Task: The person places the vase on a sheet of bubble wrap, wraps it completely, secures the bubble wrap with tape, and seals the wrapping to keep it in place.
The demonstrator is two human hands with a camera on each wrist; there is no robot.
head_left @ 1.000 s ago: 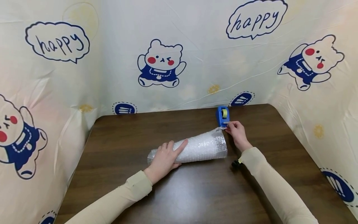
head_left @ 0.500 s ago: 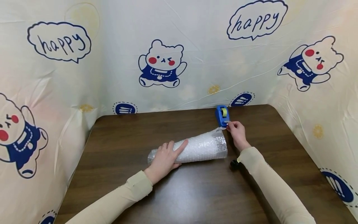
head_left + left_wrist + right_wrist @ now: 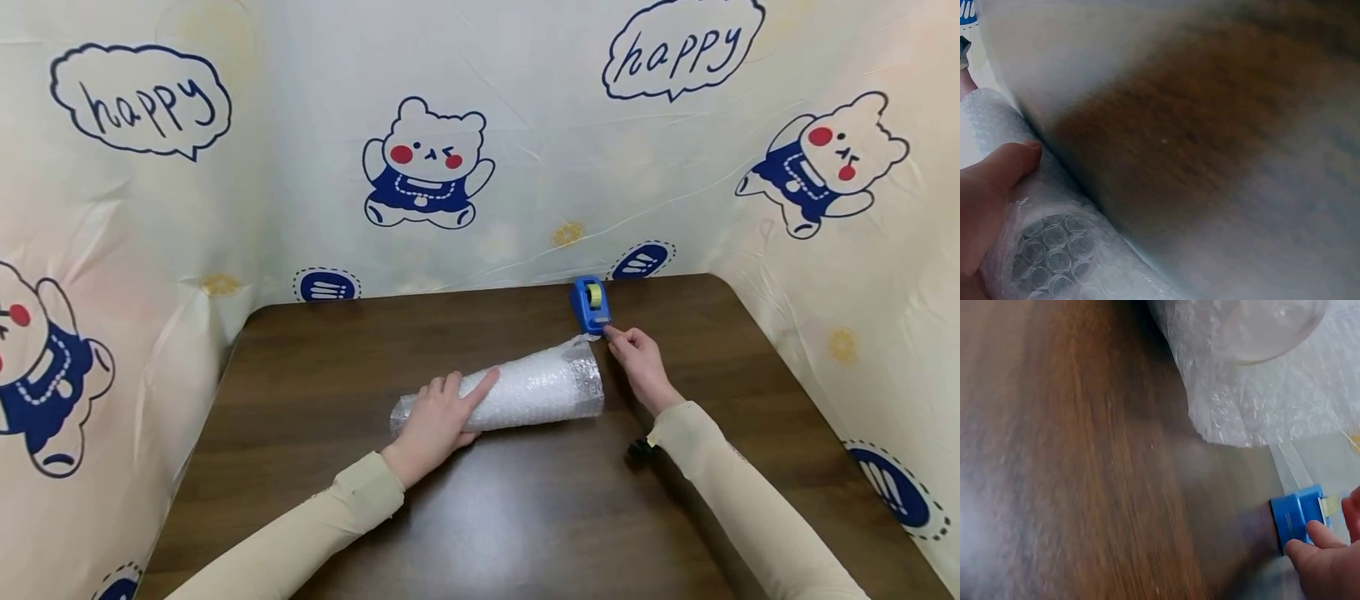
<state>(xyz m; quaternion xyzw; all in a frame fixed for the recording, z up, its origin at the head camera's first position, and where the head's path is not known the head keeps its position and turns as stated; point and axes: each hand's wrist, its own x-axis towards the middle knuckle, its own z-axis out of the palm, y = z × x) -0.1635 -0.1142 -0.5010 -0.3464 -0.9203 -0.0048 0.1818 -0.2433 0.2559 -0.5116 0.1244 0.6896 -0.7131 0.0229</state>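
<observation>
A roll of clear bubble wrap [image 3: 536, 392] lies slantwise on the table, its hollow end [image 3: 1057, 256] showing in the left wrist view. My left hand [image 3: 435, 421] rests over its left part, thumb [image 3: 1019, 159] along the side, fingers spread across the top. Beyond the roll's right end stands a blue tape dispenser [image 3: 588, 307] with a yellow-green roll in it. My right hand [image 3: 641, 362] is at the dispenser's front end, where its fingertips pinch the end of the tape [image 3: 1332, 504]. Part of that grip is cut off in the right wrist view.
The brown wooden table [image 3: 315, 350] has rounded back corners. Behind it and at both sides hang pale curtains [image 3: 540, 167] with printed bears. A small black object [image 3: 640, 452] shows beside the right cuff.
My right hand has drawn back slightly toward me and to the right from the dispenser's front. The left hand and the bubble wrap roll keep their place; the head view has shifted a little.
</observation>
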